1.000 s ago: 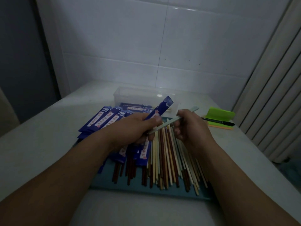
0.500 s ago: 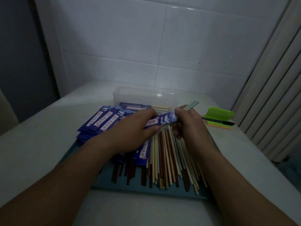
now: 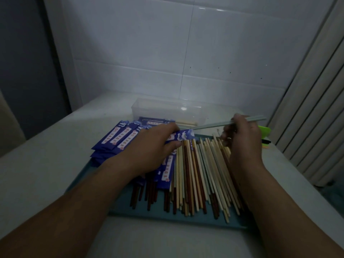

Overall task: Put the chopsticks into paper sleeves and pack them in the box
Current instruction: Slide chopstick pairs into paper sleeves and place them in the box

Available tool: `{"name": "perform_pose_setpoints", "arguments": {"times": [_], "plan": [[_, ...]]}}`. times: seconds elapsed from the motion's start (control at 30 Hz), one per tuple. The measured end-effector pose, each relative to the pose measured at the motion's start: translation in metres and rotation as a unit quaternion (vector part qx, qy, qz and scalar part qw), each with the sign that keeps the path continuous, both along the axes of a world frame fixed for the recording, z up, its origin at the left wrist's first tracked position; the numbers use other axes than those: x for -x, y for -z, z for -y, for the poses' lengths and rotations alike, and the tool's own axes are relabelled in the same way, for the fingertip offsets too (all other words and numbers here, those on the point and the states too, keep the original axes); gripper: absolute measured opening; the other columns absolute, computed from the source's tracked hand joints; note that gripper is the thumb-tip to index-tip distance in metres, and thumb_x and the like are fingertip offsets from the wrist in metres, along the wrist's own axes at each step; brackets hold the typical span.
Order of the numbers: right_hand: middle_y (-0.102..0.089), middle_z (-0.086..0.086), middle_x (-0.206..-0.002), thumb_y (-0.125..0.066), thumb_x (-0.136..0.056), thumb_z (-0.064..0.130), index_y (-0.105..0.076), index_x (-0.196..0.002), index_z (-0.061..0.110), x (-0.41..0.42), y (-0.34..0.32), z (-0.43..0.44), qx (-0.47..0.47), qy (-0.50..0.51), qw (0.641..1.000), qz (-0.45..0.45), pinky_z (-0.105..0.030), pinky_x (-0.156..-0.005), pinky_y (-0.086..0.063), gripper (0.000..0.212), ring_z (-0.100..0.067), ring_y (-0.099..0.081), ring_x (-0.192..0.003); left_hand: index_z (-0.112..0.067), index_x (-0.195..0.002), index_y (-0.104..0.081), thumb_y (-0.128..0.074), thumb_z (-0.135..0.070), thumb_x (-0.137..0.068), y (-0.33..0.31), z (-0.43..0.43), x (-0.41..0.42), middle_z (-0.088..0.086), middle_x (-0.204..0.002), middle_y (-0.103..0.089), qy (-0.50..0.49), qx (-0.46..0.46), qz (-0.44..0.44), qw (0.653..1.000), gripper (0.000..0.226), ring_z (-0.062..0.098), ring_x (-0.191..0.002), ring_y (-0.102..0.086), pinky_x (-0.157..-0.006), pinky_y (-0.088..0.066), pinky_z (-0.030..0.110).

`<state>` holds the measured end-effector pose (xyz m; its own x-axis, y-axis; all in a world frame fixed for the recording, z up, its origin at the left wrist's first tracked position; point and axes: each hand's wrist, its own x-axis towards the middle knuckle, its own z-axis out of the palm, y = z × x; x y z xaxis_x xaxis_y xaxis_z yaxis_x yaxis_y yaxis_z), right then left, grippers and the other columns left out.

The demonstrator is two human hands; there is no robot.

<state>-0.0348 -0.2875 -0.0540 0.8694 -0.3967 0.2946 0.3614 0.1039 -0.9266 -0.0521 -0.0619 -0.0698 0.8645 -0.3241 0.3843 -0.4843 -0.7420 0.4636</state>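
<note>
Left hand pinches a blue sleeve near its open edge; right hand grips pale chopsticks, tips at that mouth, clear box just beyond.

Dim room, cool bluish light. Back wall: large glossy white tiles, thin grout lines, one vertical joint near middle, few small dark specks toward right. Left: dark grey panel, flat, unlit. Beige edge at far left border, cannot tell what. Right: pale ribbed vertical slats, like folding door. Pale tabletop runs back to tiled wall. Sliver of dark floor lower right, blurred.
</note>
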Motion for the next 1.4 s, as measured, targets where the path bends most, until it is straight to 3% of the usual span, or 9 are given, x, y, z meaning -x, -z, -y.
{"name": "perform_pose_setpoints", "arguments": {"times": [0.13,0.27,0.43,0.77,0.87,1.03,1.17,1.27,1.4], "plan": [[-0.056,0.001,-0.061,-0.052,-0.103,0.020,-0.052,-0.084,0.018,0.001,-0.003,-0.002,-0.054,-0.016,0.998,0.002,-0.024,-0.045,-0.035,0.019,-0.014,-0.050,-0.048,-0.035,-0.129,-0.053,-0.054,-0.043,-0.103,0.000,-0.001,0.000,-0.011,-0.127,-0.063,-0.004,-0.003,-0.007,1.000,0.027,0.005,-0.109,-0.055,-0.095,-0.043,0.036],[-0.056,-0.002,-0.063,-0.053,-0.102,0.022,-0.053,-0.086,0.017,-0.001,0.001,-0.003,-0.042,-0.023,0.999,0.001,-0.025,-0.046,-0.035,0.017,-0.016,-0.051,-0.050,-0.035,-0.130,-0.052,-0.054,-0.043,-0.103,0.002,-0.002,-0.001,-0.009,-0.128,-0.063,0.000,-0.005,-0.012,1.000,0.028,0.000,-0.101,-0.049,-0.085,-0.041,0.030],[-0.055,0.001,-0.061,-0.053,-0.102,0.022,-0.053,-0.086,0.017,0.001,0.000,-0.001,-0.048,-0.012,0.999,-0.002,-0.026,-0.047,-0.037,0.017,-0.015,-0.051,-0.051,-0.033,-0.131,-0.052,-0.053,-0.041,-0.104,0.002,-0.001,-0.003,-0.006,-0.125,-0.064,-0.005,0.003,-0.025,1.000,0.028,0.008,-0.106,-0.059,-0.088,-0.051,0.035],[-0.057,-0.002,-0.066,-0.054,-0.104,0.024,-0.055,-0.094,0.014,-0.004,0.008,-0.005,-0.017,-0.063,0.997,-0.030,-0.029,-0.049,-0.038,0.014,-0.016,-0.050,-0.052,-0.033,-0.130,-0.053,-0.054,-0.044,-0.103,0.001,0.002,0.000,-0.011,-0.124,-0.062,0.011,0.008,-0.031,0.999,0.029,0.001,-0.101,-0.054,-0.080,-0.043,0.025],[-0.061,-0.001,-0.070,-0.057,-0.104,0.025,-0.058,-0.095,0.014,0.000,0.011,-0.013,0.026,-0.110,0.993,-0.037,-0.027,-0.048,-0.041,0.014,-0.014,-0.054,-0.054,-0.031,-0.127,-0.055,-0.047,-0.047,-0.105,0.000,0.003,0.001,-0.014,-0.117,-0.062,0.019,0.028,-0.041,0.999,0.028,0.000,-0.100,-0.057,-0.079,-0.045,0.022],[-0.061,0.000,-0.069,-0.064,-0.101,0.027,-0.065,-0.096,0.013,0.006,0.015,-0.022,0.091,-0.187,0.977,-0.050,-0.028,-0.052,-0.041,0.015,-0.015,-0.053,-0.056,-0.032,-0.107,-0.058,-0.045,-0.039,-0.108,-0.001,0.005,-0.002,-0.011,-0.092,-0.061,0.013,0.054,-0.045,0.997,0.015,-0.001,-0.085,-0.055,-0.069,-0.044,0.027],[-0.060,-0.001,-0.070,-0.055,-0.105,0.039,-0.065,-0.095,0.014,0.004,0.014,-0.020,0.065,-0.141,0.986,-0.059,-0.027,-0.050,-0.042,0.029,-0.015,-0.053,-0.055,-0.029,-0.104,-0.059,-0.046,-0.038,-0.107,0.000,0.001,-0.003,-0.006,-0.091,-0.063,0.007,0.045,-0.049,0.998,0.016,0.006,-0.082,-0.058,-0.075,-0.051,0.035],[-0.059,-0.002,-0.068,-0.047,-0.108,0.032,-0.063,-0.098,0.012,0.001,0.011,-0.013,0.080,-0.091,0.992,-0.046,-0.028,-0.048,-0.042,0.028,-0.016,-0.053,-0.054,-0.029,-0.104,-0.058,-0.046,-0.039,-0.108,-0.001,0.001,-0.003,-0.007,-0.091,-0.063,0.007,0.032,-0.049,0.998,0.016,0.005,-0.082,-0.057,-0.073,-0.049,0.030],[-0.059,-0.003,-0.066,-0.042,-0.109,0.028,-0.070,-0.103,0.010,0.003,0.014,-0.017,0.110,-0.102,0.987,-0.057,-0.029,-0.049,-0.040,0.034,-0.018,-0.052,-0.053,-0.028,-0.107,-0.059,-0.045,-0.038,-0.108,-0.002,0.001,-0.002,-0.008,-0.093,-0.062,0.008,0.023,-0.048,0.999,0.017,0.005,-0.083,-0.057,-0.071,-0.047,0.028]]}}
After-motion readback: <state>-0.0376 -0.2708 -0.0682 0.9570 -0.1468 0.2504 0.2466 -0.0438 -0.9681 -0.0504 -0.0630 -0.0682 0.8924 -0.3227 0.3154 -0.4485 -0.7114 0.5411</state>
